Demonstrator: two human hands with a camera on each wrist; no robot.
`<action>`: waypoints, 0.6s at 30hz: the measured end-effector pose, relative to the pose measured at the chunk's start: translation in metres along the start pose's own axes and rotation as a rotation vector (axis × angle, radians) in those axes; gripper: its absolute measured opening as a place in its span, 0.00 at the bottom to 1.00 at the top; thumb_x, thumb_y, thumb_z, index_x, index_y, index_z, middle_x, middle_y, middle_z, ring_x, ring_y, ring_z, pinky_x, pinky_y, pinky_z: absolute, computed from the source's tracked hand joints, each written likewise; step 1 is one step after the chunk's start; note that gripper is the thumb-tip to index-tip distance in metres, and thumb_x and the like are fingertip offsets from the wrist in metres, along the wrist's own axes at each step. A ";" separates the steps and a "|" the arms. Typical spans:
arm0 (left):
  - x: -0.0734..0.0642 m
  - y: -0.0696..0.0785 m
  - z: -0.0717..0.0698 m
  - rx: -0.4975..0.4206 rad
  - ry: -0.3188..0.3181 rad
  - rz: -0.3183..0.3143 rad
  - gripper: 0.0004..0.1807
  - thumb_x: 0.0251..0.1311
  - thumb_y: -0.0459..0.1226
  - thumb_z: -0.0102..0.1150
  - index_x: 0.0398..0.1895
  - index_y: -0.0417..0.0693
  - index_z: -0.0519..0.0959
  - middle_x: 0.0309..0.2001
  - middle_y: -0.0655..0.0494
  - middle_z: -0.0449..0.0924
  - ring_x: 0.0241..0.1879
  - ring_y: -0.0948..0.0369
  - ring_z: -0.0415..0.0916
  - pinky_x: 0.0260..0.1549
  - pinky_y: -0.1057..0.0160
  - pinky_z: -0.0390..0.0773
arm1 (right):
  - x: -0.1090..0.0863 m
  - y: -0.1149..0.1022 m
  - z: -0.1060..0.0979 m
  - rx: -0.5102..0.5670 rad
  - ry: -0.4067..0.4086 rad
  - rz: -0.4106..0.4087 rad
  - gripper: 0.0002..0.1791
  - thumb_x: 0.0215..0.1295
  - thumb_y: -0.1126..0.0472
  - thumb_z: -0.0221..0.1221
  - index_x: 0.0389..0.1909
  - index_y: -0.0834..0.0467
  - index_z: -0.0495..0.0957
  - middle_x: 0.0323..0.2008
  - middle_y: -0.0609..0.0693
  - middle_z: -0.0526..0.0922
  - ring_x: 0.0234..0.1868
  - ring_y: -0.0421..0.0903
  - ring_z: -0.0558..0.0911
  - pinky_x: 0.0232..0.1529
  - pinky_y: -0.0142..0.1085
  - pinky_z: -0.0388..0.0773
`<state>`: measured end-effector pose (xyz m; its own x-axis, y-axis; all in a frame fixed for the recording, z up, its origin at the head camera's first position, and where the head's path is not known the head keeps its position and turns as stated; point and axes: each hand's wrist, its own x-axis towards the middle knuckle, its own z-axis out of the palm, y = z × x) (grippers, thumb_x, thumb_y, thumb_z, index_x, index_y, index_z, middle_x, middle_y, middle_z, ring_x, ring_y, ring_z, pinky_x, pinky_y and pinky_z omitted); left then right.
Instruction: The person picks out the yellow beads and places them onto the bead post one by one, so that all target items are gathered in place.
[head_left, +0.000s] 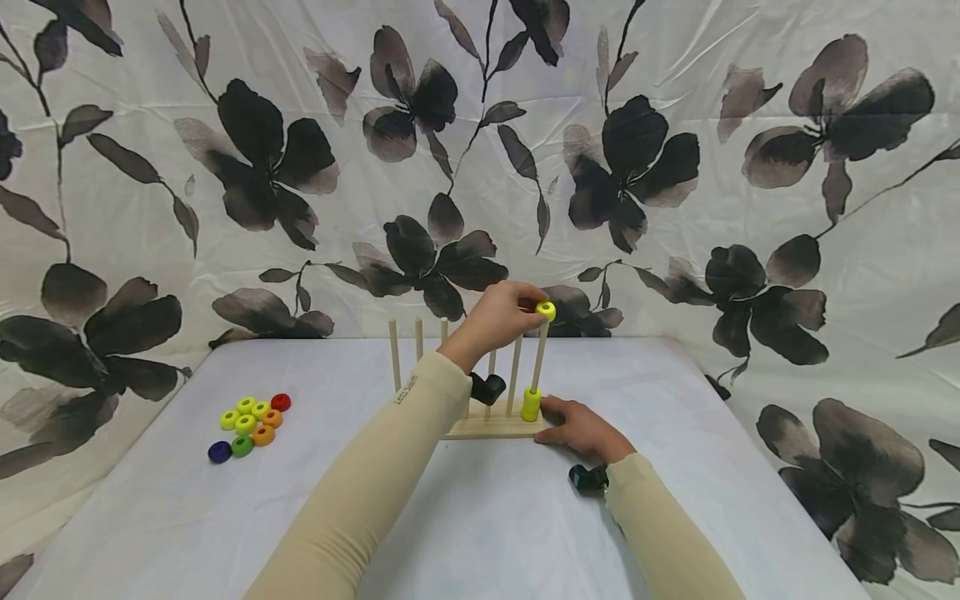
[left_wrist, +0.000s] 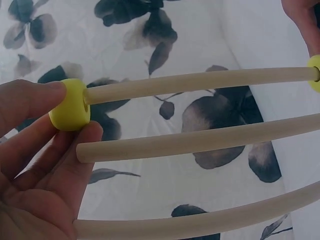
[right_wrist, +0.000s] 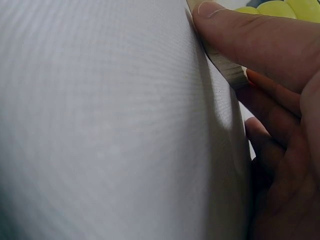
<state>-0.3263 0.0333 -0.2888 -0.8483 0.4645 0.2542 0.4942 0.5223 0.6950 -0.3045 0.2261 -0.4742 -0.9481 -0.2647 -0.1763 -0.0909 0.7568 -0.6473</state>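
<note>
My left hand pinches a yellow bead at the top of the rightmost wooden peg. In the left wrist view, thumb and fingers hold this yellow bead at the peg's tip, its hole facing the peg. Low on the same peg sits a stack of yellow beads. My right hand grips the right end of the peg stand's wooden base. In the right wrist view, the thumb lies along the base's edge, with fingers on its other side.
Loose beads lie on the white table at the left: several yellow beads, orange beads, a red bead, a green bead and a dark blue bead. Other upright pegs stand left of the rightmost one. A floral cloth hangs behind.
</note>
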 end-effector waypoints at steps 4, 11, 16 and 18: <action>0.001 0.000 0.000 0.010 -0.015 0.000 0.19 0.62 0.37 0.61 0.56 0.45 0.79 0.51 0.52 0.83 0.50 0.60 0.81 0.47 0.66 0.82 | -0.001 0.000 0.000 -0.003 0.001 -0.021 0.40 0.54 0.45 0.69 0.70 0.43 0.66 0.73 0.49 0.63 0.75 0.54 0.58 0.73 0.56 0.55; 0.000 0.001 -0.001 0.022 -0.046 -0.016 0.19 0.63 0.37 0.62 0.57 0.45 0.79 0.52 0.52 0.82 0.50 0.60 0.80 0.50 0.65 0.81 | 0.000 0.002 0.000 -0.002 -0.002 -0.022 0.41 0.54 0.45 0.69 0.70 0.44 0.66 0.73 0.49 0.61 0.75 0.54 0.58 0.73 0.57 0.55; -0.001 0.001 -0.001 0.056 -0.045 -0.009 0.19 0.63 0.38 0.61 0.57 0.47 0.79 0.52 0.53 0.82 0.51 0.60 0.79 0.52 0.62 0.80 | 0.001 0.002 0.001 -0.003 -0.009 -0.017 0.41 0.54 0.44 0.68 0.70 0.43 0.66 0.73 0.49 0.61 0.75 0.54 0.57 0.72 0.57 0.55; -0.001 0.001 -0.001 0.058 -0.041 -0.004 0.19 0.64 0.38 0.61 0.57 0.47 0.79 0.51 0.53 0.82 0.51 0.60 0.79 0.52 0.62 0.80 | 0.001 0.001 0.000 -0.005 -0.007 -0.015 0.41 0.54 0.44 0.68 0.70 0.43 0.66 0.73 0.48 0.62 0.75 0.54 0.58 0.72 0.57 0.55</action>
<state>-0.3253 0.0323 -0.2878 -0.8424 0.4907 0.2225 0.5018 0.5643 0.6555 -0.3058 0.2267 -0.4757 -0.9443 -0.2805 -0.1720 -0.1068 0.7558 -0.6461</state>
